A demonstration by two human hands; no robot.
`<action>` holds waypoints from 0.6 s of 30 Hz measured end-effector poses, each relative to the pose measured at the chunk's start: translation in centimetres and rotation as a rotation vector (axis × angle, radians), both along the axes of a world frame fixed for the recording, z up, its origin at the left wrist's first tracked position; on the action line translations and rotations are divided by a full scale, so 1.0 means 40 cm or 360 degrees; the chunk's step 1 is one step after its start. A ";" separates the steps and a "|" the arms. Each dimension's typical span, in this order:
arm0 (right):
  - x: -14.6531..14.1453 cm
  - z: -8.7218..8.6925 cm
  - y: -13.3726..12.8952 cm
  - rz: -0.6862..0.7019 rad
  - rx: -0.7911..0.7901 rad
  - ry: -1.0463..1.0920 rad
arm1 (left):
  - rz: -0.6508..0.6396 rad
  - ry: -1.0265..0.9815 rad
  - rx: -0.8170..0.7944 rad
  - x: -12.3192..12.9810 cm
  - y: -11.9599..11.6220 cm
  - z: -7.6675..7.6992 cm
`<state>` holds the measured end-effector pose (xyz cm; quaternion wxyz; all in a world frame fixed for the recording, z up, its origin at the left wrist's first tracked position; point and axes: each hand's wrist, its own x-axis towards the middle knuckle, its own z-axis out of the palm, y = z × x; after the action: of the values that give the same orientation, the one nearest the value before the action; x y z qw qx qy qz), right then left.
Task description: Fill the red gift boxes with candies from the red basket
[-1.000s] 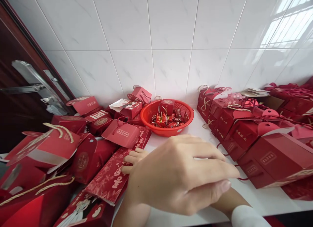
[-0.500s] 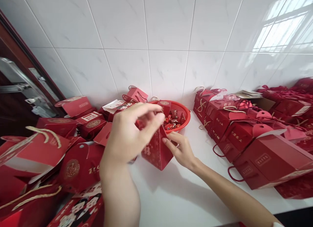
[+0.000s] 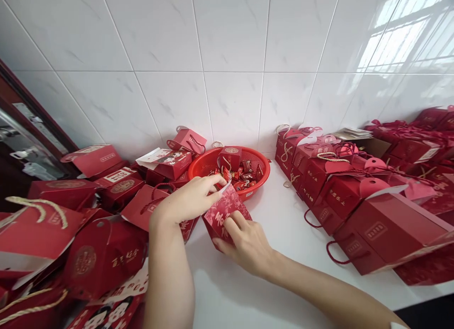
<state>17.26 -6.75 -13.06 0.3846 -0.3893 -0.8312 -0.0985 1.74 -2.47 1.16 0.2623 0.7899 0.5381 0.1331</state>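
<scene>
A small red gift box [image 3: 227, 203] with a floral pattern and pale lettering is tilted between my hands, just in front of a red plastic basket [image 3: 204, 164]. My left hand [image 3: 194, 195] is closed, its thumb and fingers pinching the upper edge of the box near a pale flap. Curled against the lettered face and lower side of the box is my right hand [image 3: 248, 244], gripping it. Wrapped candies [image 3: 248, 177] lie in the basket, along with another small red box [image 3: 230, 157]. The far side of the held box is hidden.
Red gift boxes [image 3: 99, 248] are heaped at the left, some with rope handles. At the right, more closed boxes [image 3: 376, 225] stand in rows on the white tabletop [image 3: 280, 291]. A tiled wall [image 3: 234, 102] rises behind, with a metal-fitted door frame [image 3: 31, 116] at far left.
The box has turned so its lettered face shows. My left hand has lowered onto its top edge, and my right hand has shifted down onto its front. The view has swung slightly right.
</scene>
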 end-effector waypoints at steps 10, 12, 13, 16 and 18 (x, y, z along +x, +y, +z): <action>0.056 0.083 0.116 0.0514 -0.0022 0.0346 | -0.0071 -0.0263 -0.0126 -0.005 0.065 -0.027; 0.098 0.142 0.189 0.0244 -0.0071 0.0392 | -0.0073 -0.0287 -0.0132 -0.010 0.075 -0.032; 0.118 0.171 0.232 0.0045 -0.0146 0.0327 | -0.0083 -0.0271 -0.0134 -0.012 0.077 -0.032; 0.156 0.230 0.364 -0.0461 -0.0702 -0.0359 | -0.0125 -0.0202 -0.0122 -0.013 0.078 -0.028; 0.161 0.237 0.432 -0.0553 -0.1029 -0.0807 | -0.0151 -0.0208 -0.0105 -0.011 0.076 -0.023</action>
<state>23.70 10.55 -3.56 0.0048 -0.5869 -0.8096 0.0108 1.31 0.55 0.23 0.3286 0.7952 0.4858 0.1540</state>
